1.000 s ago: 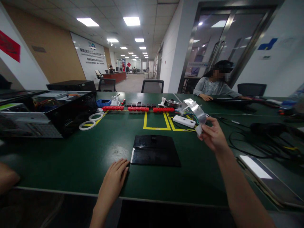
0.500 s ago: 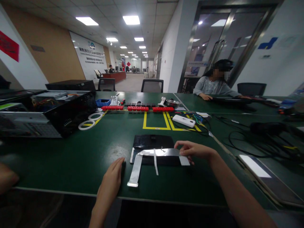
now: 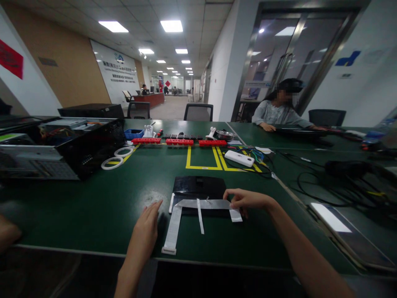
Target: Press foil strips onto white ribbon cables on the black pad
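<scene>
A flat grey ribbon cable (image 3: 173,227) lies folded across a dark panel (image 3: 189,186) on the green table. Its left leg runs down to a connector (image 3: 169,250) near the front edge. From the middle of the cable a narrow white strip (image 3: 200,219) hangs down over the panel's near side. My right hand (image 3: 243,200) pinches the cable close to its right end, thumb and fingers together. To the left of the panel, my left hand (image 3: 147,225) stands on its edge with fingers stretched out, holding nothing.
An opened computer case (image 3: 89,145) stands at left beside white rings (image 3: 112,162). Red racks (image 3: 180,141), a white oblong device (image 3: 238,158) and wires lie farther back. A phone-like slab (image 3: 347,231) is at right. Another person's hand (image 3: 9,234) shows at far left; a co-worker sits across.
My right hand has shifted slightly left and toward me, drawing the cable along. The connector end has slid nearer the front edge. My left hand's fingers have risen a little.
</scene>
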